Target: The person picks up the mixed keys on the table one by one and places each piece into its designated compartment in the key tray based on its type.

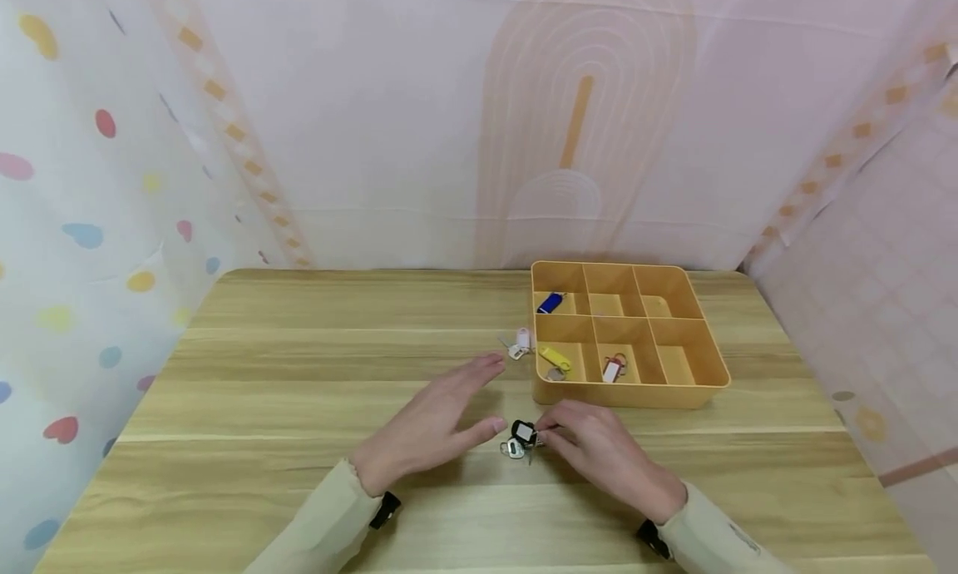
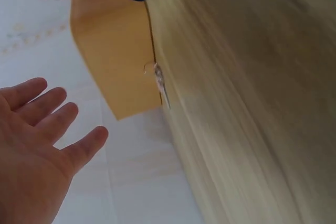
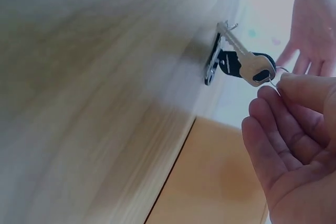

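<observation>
My right hand pinches a thin metal key ring between thumb and fingertips, in front of the box. From that ring hang a silver key and a black key tag with a white label. Below them on the table lies another dark tag with keys, partly hidden. To the left, my left hand is held with fingers extended and thumb apart, nothing in it. A pink key tag with a key lies on the table against the box's left side.
A yellow-orange divided box stands at the back right. Its compartments hold a blue key tag, a yellow key tag and a red key tag. Patterned cloth hangs behind the wooden table.
</observation>
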Tool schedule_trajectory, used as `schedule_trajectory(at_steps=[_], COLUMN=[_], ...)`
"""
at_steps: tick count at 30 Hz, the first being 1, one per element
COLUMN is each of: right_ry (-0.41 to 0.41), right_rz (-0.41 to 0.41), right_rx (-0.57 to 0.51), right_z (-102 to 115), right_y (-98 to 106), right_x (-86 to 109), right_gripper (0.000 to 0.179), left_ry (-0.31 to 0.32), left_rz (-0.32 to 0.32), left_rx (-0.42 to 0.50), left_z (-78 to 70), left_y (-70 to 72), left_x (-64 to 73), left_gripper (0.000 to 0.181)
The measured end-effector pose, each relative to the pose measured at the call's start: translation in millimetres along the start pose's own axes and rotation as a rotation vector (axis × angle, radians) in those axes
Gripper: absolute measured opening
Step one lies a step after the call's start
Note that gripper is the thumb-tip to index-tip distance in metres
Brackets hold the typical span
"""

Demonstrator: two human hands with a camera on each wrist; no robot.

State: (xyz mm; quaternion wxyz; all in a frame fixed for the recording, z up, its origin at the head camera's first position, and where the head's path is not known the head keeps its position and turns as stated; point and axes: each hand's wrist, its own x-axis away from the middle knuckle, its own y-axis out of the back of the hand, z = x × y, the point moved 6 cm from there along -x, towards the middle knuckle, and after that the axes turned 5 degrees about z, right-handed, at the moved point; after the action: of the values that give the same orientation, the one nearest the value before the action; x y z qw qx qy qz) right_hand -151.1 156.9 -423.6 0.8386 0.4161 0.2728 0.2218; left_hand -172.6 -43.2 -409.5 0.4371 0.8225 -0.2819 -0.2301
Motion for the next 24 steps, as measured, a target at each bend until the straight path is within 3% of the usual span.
schedule_trajectory(at_steps=[7, 14, 24], right_ry=[-0.022, -0.043, -0.035], right_rz=[-0.043, -0.118, -0.257], right_rx=[-0.045, -0.023, -0.017], right_z=[-5, -5, -7], right_y=[14, 33, 70], right_x=[15.7, 27.0, 39.4], right_gripper=[0.015, 0.020, 0.027], left_ry=[-0.117, -0.123, -0.138], left_rz=[0.082, 0.162, 0.163], left_rx=[-0.115, -0.261, -0.356], left_z=[-11.0, -14.5, -15.3], left_y=[-15.5, -30.6, -36.2], left_x=[-20.9, -34.6, -36.9], left_gripper=[0.079, 0.085, 0.085])
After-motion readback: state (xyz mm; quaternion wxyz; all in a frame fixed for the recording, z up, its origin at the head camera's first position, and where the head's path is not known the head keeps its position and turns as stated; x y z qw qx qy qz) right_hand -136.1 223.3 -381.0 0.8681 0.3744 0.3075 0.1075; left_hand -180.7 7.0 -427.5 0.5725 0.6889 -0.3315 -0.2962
